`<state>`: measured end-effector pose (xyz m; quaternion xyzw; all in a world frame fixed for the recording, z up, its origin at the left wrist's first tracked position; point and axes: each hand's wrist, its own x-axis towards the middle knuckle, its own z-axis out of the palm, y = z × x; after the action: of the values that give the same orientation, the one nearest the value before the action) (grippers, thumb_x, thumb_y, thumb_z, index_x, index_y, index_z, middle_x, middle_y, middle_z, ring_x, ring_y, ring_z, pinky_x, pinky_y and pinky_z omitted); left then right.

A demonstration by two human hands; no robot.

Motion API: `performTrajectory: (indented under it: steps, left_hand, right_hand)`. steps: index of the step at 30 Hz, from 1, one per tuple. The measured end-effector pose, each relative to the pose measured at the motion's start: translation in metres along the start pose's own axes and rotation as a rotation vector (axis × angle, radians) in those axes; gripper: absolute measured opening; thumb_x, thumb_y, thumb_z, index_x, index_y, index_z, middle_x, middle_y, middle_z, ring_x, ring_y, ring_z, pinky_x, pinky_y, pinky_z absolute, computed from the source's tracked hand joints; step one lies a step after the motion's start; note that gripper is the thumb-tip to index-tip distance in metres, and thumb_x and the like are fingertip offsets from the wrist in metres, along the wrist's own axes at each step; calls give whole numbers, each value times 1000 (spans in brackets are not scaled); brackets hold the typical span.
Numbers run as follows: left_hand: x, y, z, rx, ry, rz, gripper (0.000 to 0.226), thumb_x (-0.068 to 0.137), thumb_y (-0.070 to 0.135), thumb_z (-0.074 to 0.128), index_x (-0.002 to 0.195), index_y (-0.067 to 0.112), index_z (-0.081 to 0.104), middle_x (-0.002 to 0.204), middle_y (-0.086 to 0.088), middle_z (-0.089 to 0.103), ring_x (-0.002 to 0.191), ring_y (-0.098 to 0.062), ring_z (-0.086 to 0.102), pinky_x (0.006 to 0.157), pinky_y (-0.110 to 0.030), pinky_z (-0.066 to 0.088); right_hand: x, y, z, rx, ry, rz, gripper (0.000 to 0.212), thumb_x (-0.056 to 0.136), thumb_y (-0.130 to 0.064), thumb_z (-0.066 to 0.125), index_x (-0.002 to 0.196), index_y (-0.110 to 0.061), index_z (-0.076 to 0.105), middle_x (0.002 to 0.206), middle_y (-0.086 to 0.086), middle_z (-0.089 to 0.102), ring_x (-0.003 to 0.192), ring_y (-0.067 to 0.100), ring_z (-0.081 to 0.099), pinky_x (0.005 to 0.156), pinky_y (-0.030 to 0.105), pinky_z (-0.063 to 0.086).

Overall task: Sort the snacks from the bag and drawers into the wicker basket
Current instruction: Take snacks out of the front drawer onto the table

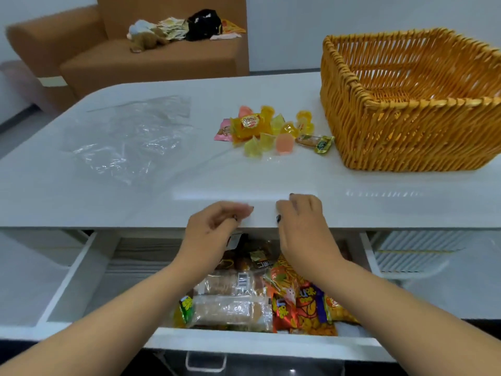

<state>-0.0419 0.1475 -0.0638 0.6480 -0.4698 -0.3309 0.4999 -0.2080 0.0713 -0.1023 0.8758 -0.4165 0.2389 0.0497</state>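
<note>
The wicker basket [393,137] stands on the white table [271,183] at the right, with nothing visible inside. Left of it lies a small pile of jelly cups and wrapped snacks [271,128]. Below the table's front edge a white drawer [244,344] is pulled out. It holds clear-wrapped bread packs [230,310], orange and red snack bags [306,305] and dark packets [257,257] at the back. My left hand [214,226] and my right hand [301,226] hover side by side over the drawer at the table edge. Their fingers are loosely curled and hold nothing.
A crumpled clear plastic bag [130,137] lies flat on the table's left half. Behind the table is a brown sofa [151,63] with a black bag [203,24] and loose packets on its seat. A metal handle [206,362] shows below the drawer front.
</note>
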Motion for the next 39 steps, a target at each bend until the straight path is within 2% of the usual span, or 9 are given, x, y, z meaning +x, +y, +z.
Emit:
performTrajectory:
  steps: [3, 7, 12, 17, 21, 28, 31, 34, 39]
  left_hand:
    - [-37, -10, -41, 148, -193, -76, 34, 92, -8, 54, 99, 17, 76, 98, 5, 76, 96, -12, 70, 85, -25, 56]
    - [-52, -49, -89, 300, -188, -254, 36, 89, -13, 54, 107, 13, 70, 100, 4, 74, 92, -4, 68, 81, -14, 52]
    - [-39, -99, -113, 535, -157, -492, 56, 87, 11, 65, 139, 15, 45, 135, -5, 55, 117, -16, 54, 96, -27, 42]
    - [-32, -101, -100, 546, -432, -454, 74, 85, 26, 71, 148, 26, 31, 142, 0, 46, 110, -10, 58, 91, -27, 53]
    - [-26, -103, -82, 721, -435, -394, 75, 86, 47, 67, 148, 24, 32, 144, -3, 45, 124, -18, 50, 102, -35, 47]
    - [-14, -101, -56, 938, -344, -379, 56, 84, 55, 64, 125, 18, 54, 129, -6, 53, 126, -26, 42, 102, -37, 41]
    - [-10, -100, -56, 782, -284, -429, 34, 80, 47, 74, 94, 23, 54, 98, 2, 56, 110, -23, 53, 85, -32, 46]
    - [-10, -99, -55, 724, -272, -383, 33, 79, 41, 76, 92, 24, 51, 95, 4, 57, 95, -17, 56, 68, -27, 42]
    - [-14, -76, -54, 665, -256, -251, 30, 80, 29, 76, 94, 25, 50, 93, 3, 58, 79, -9, 53, 62, -24, 42]
  right_hand:
    - [-21, -27, 1, 36, -135, -8, 52, 79, -23, 71, 124, -5, 53, 134, 24, 48, 128, 44, 41, 106, 56, 37]
    - [-40, -67, 17, 203, -467, -497, 63, 80, -24, 72, 135, -15, 43, 144, 14, 39, 131, 31, 41, 106, 49, 41]
    - [-37, -77, 27, 298, -902, -208, 80, 88, -45, 60, 151, -34, 14, 155, 3, 23, 140, 27, 25, 115, 45, 25]
    - [-38, -78, 16, 128, -802, -195, 96, 82, -48, 61, 154, -24, 3, 152, 1, 24, 138, 23, 25, 116, 42, 22]
    - [-31, -63, -15, 71, -729, -171, 100, 81, -48, 65, 153, -23, 1, 141, -5, 24, 125, 14, 29, 108, 29, 27]
    - [-31, -30, -67, -38, -830, -218, 84, 74, -59, 64, 141, -36, 19, 113, -16, 28, 89, 4, 34, 58, 14, 26]
    - [-28, -30, -66, -4, -800, -253, 80, 73, -60, 63, 138, -36, 24, 111, -18, 35, 90, 4, 39, 68, 16, 30]
    - [-11, -28, -69, 219, -689, -223, 87, 65, -64, 63, 139, -41, 25, 104, -26, 34, 91, 0, 48, 69, 15, 39]
    - [24, 6, -70, 383, -161, -110, 97, 65, -57, 70, 147, -15, 38, 117, -6, 28, 103, 7, 39, 87, 23, 44]
